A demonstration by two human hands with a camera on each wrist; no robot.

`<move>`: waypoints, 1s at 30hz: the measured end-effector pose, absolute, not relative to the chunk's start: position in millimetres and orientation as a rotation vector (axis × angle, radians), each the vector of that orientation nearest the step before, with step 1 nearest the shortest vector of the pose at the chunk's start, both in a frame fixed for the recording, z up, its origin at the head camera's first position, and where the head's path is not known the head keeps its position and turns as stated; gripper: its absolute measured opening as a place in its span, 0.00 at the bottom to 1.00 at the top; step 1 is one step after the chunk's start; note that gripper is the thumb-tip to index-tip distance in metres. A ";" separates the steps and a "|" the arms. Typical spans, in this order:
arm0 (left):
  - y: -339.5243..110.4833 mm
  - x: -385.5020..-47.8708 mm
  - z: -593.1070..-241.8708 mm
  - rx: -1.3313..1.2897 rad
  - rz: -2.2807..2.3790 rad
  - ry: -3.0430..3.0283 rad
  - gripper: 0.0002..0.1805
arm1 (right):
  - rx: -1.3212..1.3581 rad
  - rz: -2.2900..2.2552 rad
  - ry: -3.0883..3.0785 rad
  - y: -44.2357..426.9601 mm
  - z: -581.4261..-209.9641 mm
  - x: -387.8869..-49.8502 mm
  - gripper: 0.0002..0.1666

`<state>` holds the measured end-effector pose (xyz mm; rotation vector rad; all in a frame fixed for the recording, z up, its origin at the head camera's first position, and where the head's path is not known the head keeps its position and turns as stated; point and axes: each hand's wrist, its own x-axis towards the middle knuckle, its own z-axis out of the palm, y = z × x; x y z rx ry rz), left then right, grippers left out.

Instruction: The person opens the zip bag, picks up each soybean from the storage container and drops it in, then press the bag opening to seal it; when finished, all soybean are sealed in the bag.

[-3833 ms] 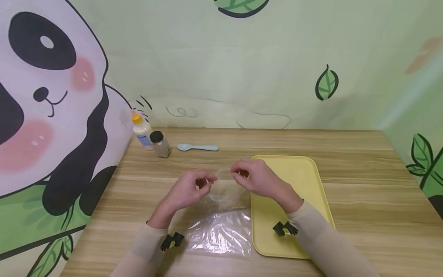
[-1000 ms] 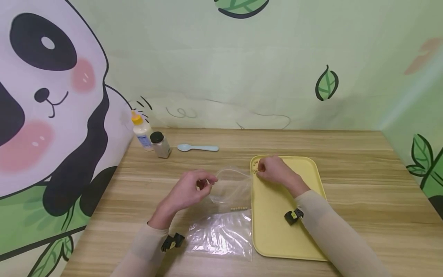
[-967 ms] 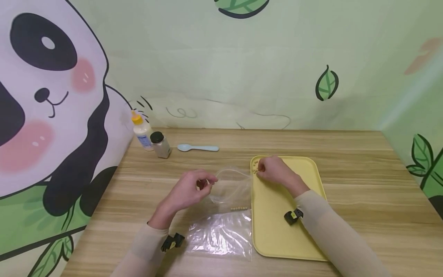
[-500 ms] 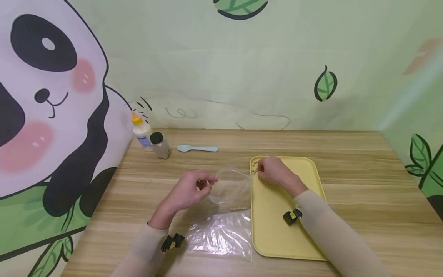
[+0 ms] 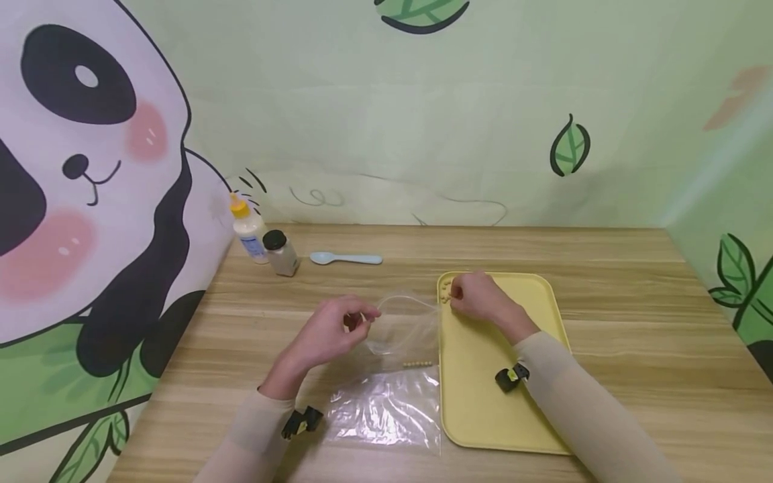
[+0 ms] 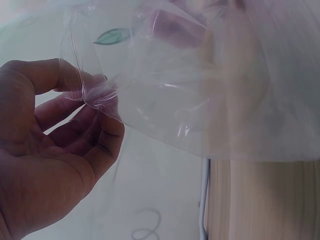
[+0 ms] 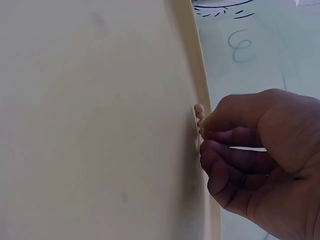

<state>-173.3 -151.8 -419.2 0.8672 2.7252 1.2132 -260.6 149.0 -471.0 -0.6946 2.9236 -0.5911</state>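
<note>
In the head view my left hand (image 5: 329,332) pinches the rim of a clear plastic bag (image 5: 386,409) lying on the table; the left wrist view shows thumb and fingers gathering the film (image 6: 95,102). The bag's mouth stands open. A short row of several round, pale yellow beans (image 5: 417,364) lies within the bag's outline. My right hand (image 5: 486,298) reaches into the far left corner of a yellow tray (image 5: 501,402), among several loose beans (image 5: 445,290). In the right wrist view its curled fingertips touch beans (image 7: 199,111); whether one is gripped is hidden.
A glue bottle with a yellow cap (image 5: 249,231) and a small black-lidded jar (image 5: 280,253) stand at the table's back left. Beside them lies a light blue spoon (image 5: 345,258). Behind the table rises a wall with painted leaves and a panda.
From above the bag mouth, my right hand has moved right to the tray's corner, where it shifts only slightly over the last second. My left hand keeps its pinch on the bag.
</note>
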 end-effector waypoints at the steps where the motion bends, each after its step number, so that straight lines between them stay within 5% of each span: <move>1: -151.8 -173.4 -419.4 0.865 1.213 2.723 0.12 | -0.688 -0.602 2.922 149.7 -470.8 -259.9 0.03; 30: -151.1 -173.6 -419.3 0.853 1.200 2.734 0.13 | -0.753 -1.037 2.935 143.6 -425.0 -234.6 0.07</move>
